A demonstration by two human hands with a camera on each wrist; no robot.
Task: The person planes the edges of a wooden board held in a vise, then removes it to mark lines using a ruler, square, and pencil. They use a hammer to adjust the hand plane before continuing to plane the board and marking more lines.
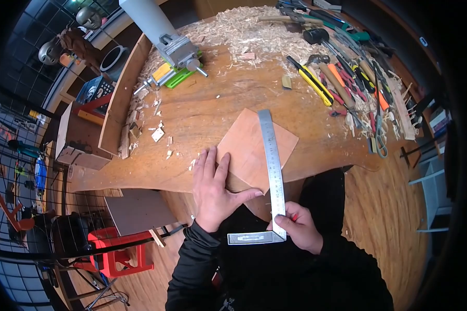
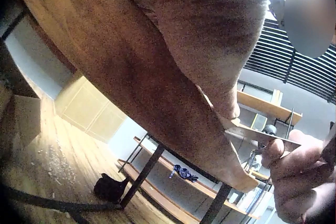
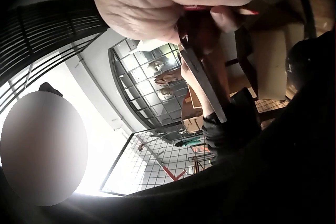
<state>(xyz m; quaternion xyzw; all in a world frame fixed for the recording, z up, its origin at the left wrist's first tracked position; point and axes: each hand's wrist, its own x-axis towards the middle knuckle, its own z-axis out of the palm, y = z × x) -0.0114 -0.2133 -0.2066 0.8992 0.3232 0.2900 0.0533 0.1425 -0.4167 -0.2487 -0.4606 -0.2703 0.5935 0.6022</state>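
A thin square wooden board (image 1: 244, 150) lies turned cornerwise at the table's front edge. My left hand (image 1: 211, 189) rests on its left side, fingers stretched forward and thumb out to the right near the closest corner. Across the board runs the steel blade of a try square (image 1: 270, 147), its stock (image 1: 254, 238) pointing left, in front of the table. Low on the blade, near the stock, my right hand (image 1: 305, 229) grips the square between thumb and fingers. A slim red pencil (image 3: 249, 11) is also tucked in that hand, mostly hidden by the palm in the right wrist view.
Wood shavings (image 1: 233, 33) cover the back of the wooden table (image 1: 192, 116). A grey machine with a clamp (image 1: 179, 52) stands at back left. Hand tools crowd the right, among them a yellow utility knife (image 1: 315, 85). A red stool (image 1: 120, 254) stands below left.
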